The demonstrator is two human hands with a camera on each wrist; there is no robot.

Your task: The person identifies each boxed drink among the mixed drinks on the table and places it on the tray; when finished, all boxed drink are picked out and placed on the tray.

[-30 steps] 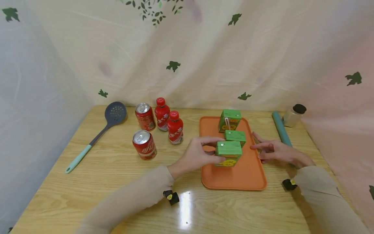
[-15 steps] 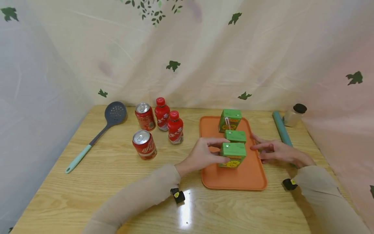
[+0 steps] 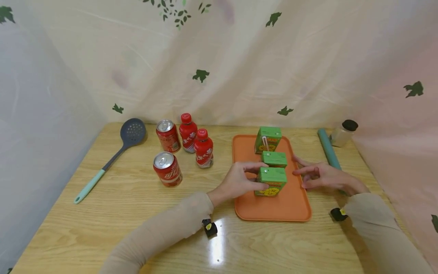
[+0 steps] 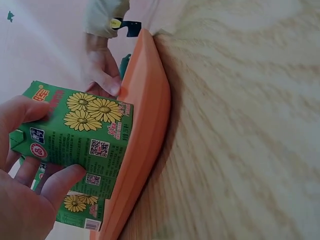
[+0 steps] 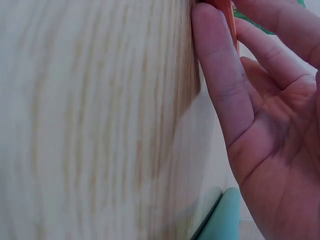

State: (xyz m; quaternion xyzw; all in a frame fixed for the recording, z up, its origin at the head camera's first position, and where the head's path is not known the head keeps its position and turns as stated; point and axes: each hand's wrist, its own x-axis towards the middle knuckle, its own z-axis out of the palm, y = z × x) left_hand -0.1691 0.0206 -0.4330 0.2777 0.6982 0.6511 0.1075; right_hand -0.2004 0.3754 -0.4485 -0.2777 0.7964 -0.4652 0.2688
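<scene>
My left hand (image 3: 237,180) grips a green drink carton (image 3: 272,176) from its left side, thumb on the near face. The carton stands upright over the orange tray (image 3: 273,211), its yellow flowers showing in the left wrist view. Just behind it is a second green carton (image 3: 275,158), partly covered. A third carton (image 3: 268,137), with a straw on its front, stands at the tray's far end. At the tray's right rim, my right hand (image 3: 323,178) holds the edge between thumb and fingers; in the right wrist view the orange rim passes between them.
Two red cans (image 3: 167,171) and two red bottles (image 3: 204,149) stand left of the tray. A slotted skimmer (image 3: 132,132) lies at the far left. Behind my right hand are a teal rod (image 3: 328,148) and a black-lidded jar (image 3: 342,134).
My left hand has shifted a little to the right with the drink carton, lining it up closer with the other cartons. My right hand stays at the tray's rim.
</scene>
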